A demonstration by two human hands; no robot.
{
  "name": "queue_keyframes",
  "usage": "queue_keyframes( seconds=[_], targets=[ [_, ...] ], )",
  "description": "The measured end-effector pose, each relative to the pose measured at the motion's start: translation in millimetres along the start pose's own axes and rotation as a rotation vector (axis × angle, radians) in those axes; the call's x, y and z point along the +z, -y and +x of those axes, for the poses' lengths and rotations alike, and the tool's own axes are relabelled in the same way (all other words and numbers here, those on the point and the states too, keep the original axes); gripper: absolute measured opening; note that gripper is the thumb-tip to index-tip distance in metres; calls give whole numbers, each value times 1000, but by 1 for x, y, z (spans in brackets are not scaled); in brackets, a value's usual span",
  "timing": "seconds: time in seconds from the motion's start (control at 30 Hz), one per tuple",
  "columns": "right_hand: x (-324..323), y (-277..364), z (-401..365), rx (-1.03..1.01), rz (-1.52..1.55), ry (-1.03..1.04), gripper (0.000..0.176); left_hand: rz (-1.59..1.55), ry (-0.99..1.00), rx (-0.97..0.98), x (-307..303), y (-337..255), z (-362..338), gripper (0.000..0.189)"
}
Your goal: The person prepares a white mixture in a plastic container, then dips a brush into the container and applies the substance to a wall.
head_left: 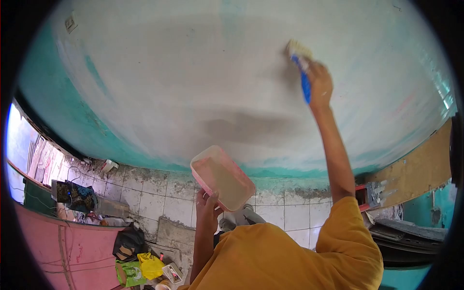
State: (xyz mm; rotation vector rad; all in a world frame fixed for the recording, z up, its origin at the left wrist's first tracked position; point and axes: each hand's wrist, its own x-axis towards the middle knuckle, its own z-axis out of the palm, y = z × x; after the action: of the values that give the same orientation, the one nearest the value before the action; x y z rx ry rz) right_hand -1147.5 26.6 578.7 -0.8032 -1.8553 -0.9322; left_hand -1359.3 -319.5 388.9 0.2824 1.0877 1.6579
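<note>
The wall (169, 87) filled the far side of the scene; it was whitish over most of its area, with teal along its left side and lower edge. The tiled floor (145, 193) lay below it. The person's feet were mostly hidden by the container and the yellow sleeved shirt (270, 256).

The pink container (199, 178) was located in front of the body, near the middle, above the floor. The left hand (207, 203) gripped its near left edge. This position presumably kept the open top facing up and within reach of the other arm. The container held a pale material; its depth and consistency could not be determined. The fingers beneath the container were out of sight.

The brush (305, 84) was located at the far right, against or just off the wall. The right hand (319, 84) was closed around its blue handle, bristles pointing up and away, an orientation that likely gave reach at arm's length. The hand covered part of the handle. Whether the bristle tips touched the wall could not be confirmed. Dark lens borders cut off the corners.
</note>
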Motion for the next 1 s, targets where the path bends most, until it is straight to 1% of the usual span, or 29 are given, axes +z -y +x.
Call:
queue_keyframes(
  seconds=[0.07,0.1,0.13,0.17,0.2,0.23,0.3,0.33,0.4,0.47,0.5,0.53,0.57,0.63,0.7,0.73,0.77,0.8,0.87,0.9,0.97,1.0],
  targets=[
    [37,16,-65,3,121,159,44,-17,0,10,1,0,0,62],
    [41,33,-92,-5,176,239,44,-14,-7,8,2,-1,-1,62],
    [52,42,-124,-67,203,312,43,-11,-15,5,2,-1,-2,62],
    [53,54,-141,-75,209,407,43,-18,-18,9,1,0,-2,62],
    [48,64,-147,-9,289,530,43,-15,-14,8,0,0,-2,62],
    [48,63,-144,-13,290,528,43,-11,-9,8,-1,-1,-2,61],
    [32,62,-112,-40,312,666,41,-11,-14,14,1,-2,-3,61],
    [33,54,-96,-71,328,549,38,-7,-20,13,2,-3,-4,61],
    [35,31,-48,-29,278,330,34,-8,-22,10,2,-3,-6,61],
    [14,19,14,135,167,241,25,-8,-29,5,3,-2,-6,60],
    [-6,22,45,144,129,175,23,13,-34,27,5,-1,-7,64],
    [-13,21,63,102,102,33,21,35,-39,51,5,0,-7,67],
    [-22,25,79,27,212,-119,21,37,-42,51,5,1,-8,67],
    [-18,25,77,-5,183,-159,25,35,-47,53,4,2,-8,67],
    [9,28,35,-56,47,-43,31,33,-62,57,3,1,-9,67],
    [23,37,8,-76,64,61,35,31,-74,61,3,2,-9,66],
    [34,53,-21,-23,76,158,34,25,-77,65,3,3,-8,66],
    [42,66,-49,-50,121,255,35,23,-77,64,0,4,-7,66],
    [62,86,-106,-116,177,354,37,23,-78,65,-3,5,-6,66],
    [60,92,-113,-114,177,351,37,18,-76,66,-5,5,-5,66],
    [60,99,-120,-33,340,537,39,16,-73,69,-6,1,-6,66],
    [59,93,-111,-60,333,568,38,3,-66,45,-5,-2,-9,62]
  ],
)
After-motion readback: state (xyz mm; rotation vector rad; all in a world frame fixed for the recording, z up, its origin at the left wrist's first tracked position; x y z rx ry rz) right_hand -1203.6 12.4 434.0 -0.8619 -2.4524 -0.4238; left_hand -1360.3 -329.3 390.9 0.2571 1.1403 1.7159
